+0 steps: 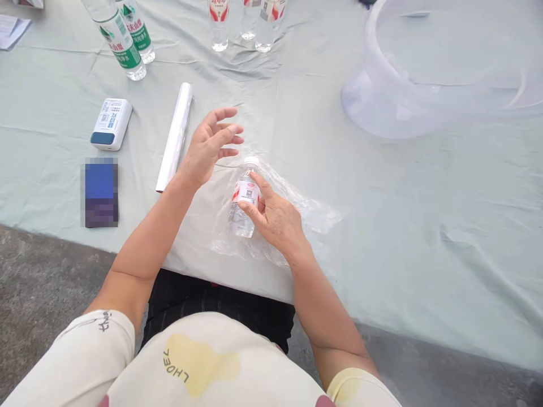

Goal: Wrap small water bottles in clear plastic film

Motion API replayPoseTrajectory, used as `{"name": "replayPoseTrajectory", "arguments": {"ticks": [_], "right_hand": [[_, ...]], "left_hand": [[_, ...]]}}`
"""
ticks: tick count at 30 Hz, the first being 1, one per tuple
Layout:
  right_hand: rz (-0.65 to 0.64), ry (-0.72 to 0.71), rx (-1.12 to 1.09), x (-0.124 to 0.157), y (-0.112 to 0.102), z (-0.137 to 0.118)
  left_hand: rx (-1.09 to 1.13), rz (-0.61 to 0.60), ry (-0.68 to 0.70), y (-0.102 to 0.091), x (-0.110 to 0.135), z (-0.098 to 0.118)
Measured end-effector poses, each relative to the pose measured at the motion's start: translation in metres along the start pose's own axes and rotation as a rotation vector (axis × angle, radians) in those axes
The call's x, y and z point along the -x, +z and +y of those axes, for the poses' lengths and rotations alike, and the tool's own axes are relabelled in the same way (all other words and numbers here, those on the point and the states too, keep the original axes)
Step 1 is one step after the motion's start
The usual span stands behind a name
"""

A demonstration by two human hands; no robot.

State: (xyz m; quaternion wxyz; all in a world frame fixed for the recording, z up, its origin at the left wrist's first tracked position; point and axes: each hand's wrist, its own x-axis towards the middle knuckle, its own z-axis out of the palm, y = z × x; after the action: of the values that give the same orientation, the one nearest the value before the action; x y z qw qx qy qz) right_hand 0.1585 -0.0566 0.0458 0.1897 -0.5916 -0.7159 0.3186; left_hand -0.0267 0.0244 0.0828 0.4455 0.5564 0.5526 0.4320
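Note:
A small clear water bottle [244, 210] with a white cap and a red-and-white label is in front of me, its cap pointing away. It rests on a crumpled sheet of clear plastic film [314, 213]. My right hand [278, 217] grips the bottle from its right side, thumb on the label and index finger near the shoulder. Its other fingers are partly hidden. My left hand [210, 147] is raised just beyond and left of the cap, fingers apart and holding nothing. Left of that hand lies a white roll [173, 138], probably plastic film.
A white device [111, 124] and a pixelated blue-and-dark rectangle [100, 192] lie at left. Green-labelled bottles [123, 53] and several red-labelled bottles [219, 25] stand at the back. A large translucent ring-shaped object [377, 96] sits back right. Pale cloth [403, 226] covers the table.

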Motion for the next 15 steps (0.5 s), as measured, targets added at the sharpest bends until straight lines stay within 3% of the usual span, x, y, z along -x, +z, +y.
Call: {"name": "replayPoseTrajectory", "arguments": {"ticks": [2,4,6,8,11,15], "right_hand": [[0.052,0.009,-0.045,0.002,-0.006,0.002],[0.133,-0.008,-0.072,0.002,-0.016,0.004],[0.182,-0.051,-0.059,-0.006,-0.029,0.004],[0.171,-0.095,-0.026,-0.025,-0.041,0.002],[0.094,-0.122,0.004,-0.071,-0.049,-0.005],[-0.09,-0.089,0.09,-0.133,-0.037,-0.021]], "left_hand": [[-0.154,0.162,0.01,-0.008,0.028,-0.003],[-0.418,0.227,-0.014,-0.012,0.062,-0.013],[-0.733,0.182,-0.051,-0.01,0.097,-0.026],[-0.89,0.094,-0.085,-0.004,0.125,-0.038],[-0.918,0.011,-0.096,0.006,0.149,-0.048],[-0.787,0.016,-0.097,0.014,0.155,-0.049]]}}
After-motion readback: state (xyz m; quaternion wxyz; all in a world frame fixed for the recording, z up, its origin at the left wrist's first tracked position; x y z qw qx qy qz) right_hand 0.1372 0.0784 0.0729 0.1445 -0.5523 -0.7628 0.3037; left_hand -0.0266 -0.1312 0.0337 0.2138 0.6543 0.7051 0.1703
